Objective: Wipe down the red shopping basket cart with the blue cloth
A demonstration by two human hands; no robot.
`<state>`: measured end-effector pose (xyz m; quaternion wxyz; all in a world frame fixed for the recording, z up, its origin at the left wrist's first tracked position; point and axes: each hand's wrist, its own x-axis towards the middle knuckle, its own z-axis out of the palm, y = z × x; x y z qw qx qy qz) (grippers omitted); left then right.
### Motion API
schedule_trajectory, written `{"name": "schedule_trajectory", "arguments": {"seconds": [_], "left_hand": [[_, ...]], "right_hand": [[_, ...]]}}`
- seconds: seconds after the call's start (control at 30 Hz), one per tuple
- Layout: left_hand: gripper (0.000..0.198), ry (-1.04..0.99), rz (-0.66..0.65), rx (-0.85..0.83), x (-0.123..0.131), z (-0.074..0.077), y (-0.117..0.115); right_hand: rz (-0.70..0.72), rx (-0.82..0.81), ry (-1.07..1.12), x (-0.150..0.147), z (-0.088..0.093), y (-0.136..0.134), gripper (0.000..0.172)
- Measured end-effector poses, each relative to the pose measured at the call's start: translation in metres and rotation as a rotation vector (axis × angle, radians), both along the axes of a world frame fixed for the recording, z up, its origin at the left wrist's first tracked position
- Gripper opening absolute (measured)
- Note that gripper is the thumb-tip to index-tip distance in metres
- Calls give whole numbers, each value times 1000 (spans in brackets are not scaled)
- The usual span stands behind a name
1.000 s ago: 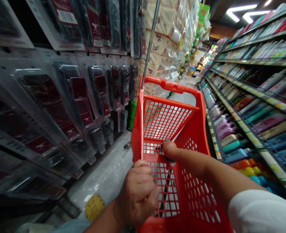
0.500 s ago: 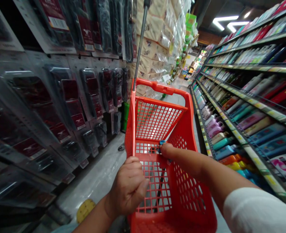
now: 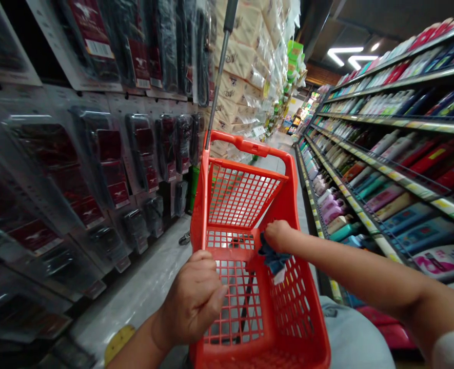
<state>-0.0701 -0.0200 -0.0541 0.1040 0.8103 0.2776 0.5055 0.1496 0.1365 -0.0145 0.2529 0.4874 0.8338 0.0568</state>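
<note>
Red mesh basket (image 3: 296,312), head view: plastic, at 6 o'clock, upright, with a metal pull rod (image 3: 221,66) rising from its far rim.
Blue fabric item (image 3: 273,258): at 5 o'clock, against the basket's inner crossbar, with a white tag (image 3: 279,277) below.
Right hand (image 3: 278,236): fingers together, clamped on the blue fabric item.
Left hand (image 3: 191,300): at 7 o'clock, fingers curled together above the mesh; any grip on the basket cannot be told.
Progress: the blue fabric item is the only goods seen at the basket, held, not lying on the mesh.
Surroundings: hanging blister packs (image 3: 96,148) at 9 o'clock; stocked shelving (image 3: 384,169) at 3 o'clock; stacked tissue packs (image 3: 242,66) at 12 o'clock.
</note>
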Motion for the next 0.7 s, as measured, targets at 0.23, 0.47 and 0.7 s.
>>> {"name": "schedule_trajectory", "arguments": {"seconds": [0.23,0.47,0.7], "left_hand": [[38,14,26,-6,-1,1,-1],[37,13,6,-13,0,4,-2],[35,-16,-44,-48,1,3,-1]], "right_hand": [[-150,457,-8,26,90,31,25],[130,262,107,59,45,9,12],[-262,693,376,79,79,94,41]]}}
